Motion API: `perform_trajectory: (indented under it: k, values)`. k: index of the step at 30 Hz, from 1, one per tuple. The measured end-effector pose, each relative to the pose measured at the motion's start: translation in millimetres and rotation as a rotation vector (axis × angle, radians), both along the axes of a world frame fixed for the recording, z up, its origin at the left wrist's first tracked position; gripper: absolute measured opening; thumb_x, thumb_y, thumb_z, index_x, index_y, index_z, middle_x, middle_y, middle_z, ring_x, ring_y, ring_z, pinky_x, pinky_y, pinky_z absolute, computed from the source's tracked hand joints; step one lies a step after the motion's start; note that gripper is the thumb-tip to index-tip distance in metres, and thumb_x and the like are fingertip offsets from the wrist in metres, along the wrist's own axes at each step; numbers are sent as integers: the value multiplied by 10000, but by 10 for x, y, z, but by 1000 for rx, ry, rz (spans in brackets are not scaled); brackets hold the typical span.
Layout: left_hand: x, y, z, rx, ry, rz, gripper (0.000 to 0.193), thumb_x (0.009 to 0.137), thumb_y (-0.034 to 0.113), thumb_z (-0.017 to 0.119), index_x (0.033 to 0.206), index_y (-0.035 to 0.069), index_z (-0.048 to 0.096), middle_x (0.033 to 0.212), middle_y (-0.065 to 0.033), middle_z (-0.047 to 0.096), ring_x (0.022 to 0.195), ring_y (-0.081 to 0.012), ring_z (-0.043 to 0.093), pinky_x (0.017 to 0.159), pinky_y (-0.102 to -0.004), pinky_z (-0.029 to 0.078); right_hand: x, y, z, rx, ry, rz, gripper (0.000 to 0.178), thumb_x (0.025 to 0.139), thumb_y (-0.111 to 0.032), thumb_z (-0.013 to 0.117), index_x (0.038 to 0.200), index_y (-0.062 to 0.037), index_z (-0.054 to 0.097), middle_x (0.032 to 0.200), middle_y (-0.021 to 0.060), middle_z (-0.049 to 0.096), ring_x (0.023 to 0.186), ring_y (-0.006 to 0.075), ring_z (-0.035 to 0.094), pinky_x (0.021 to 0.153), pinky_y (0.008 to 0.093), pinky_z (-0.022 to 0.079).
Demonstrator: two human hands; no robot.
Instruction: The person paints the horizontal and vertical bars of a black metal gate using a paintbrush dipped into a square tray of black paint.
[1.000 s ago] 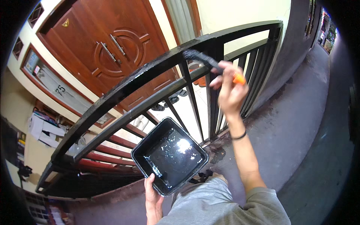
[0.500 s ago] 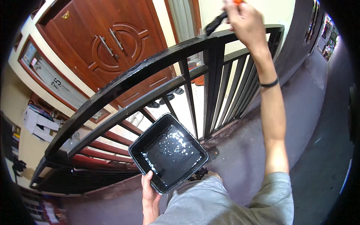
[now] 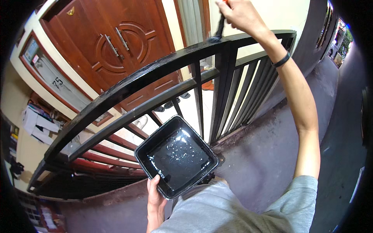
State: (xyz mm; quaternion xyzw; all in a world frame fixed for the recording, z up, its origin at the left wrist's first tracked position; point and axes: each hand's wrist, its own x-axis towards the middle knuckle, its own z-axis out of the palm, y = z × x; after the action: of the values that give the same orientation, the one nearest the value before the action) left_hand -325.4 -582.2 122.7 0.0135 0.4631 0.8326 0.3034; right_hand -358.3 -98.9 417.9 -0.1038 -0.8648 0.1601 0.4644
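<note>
My left hand point(image 3: 154, 194) grips the lower left rim of a square black tray point(image 3: 149, 157), thumb over its edge. Glossy black paint point(image 3: 180, 171) with pale bubbles lies inside it. At the top, my right hand point(image 3: 243, 15) is closed round the handle of a paintbrush point(image 3: 220, 28), a bit of orange showing at the grip. The dark bristles rest on the upper face of the gate's curved top rail point(image 3: 155, 64). Wet-looking black covers much of that rail. Some lower bars at the left point(image 3: 112, 157) are still reddish.
Behind the gate stand brown wooden double doors point(image 3: 108, 46) with metal handles. Several dark sandals point(image 3: 169, 104) lie on the pale tiles. Folded cloths point(image 3: 40, 122) sit on the far left. Grey paving point(image 3: 260, 167) runs below me, and a wall point(image 3: 303, 66) rises at right.
My right hand has shifted slightly left, and the brush has turned more upright with its bristles pressed on the rail. The tray has moved a little to the right.
</note>
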Motion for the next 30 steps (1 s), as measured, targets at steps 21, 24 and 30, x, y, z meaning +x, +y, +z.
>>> perform_trajectory:
  k: [21,24,30]
  values:
    - [31,-9,-18,-32,-83,11,537,977,245,667,1434,10,511,1278,-97,668,1142,-210,671,994,-375,564,635,-765,-1699,-416,727,202,260,1102,-231,583,1123,3,696,881,105,757,690,133,737,577,240,552]
    - [91,-34,-16,-15,-68,28,543,987,258,654,1442,0,507,1286,-106,674,1154,-217,674,1001,-385,567,493,-568,-1725,-303,737,-101,253,1102,-231,586,1123,-2,692,828,89,752,660,137,733,571,252,551]
    - [263,-240,-45,-5,-119,123,489,988,263,666,1390,4,567,1248,-104,703,1099,-209,703,971,-376,585,118,-1590,-1957,168,612,119,176,1060,-136,640,1137,14,693,1030,154,759,762,200,764,686,310,613]
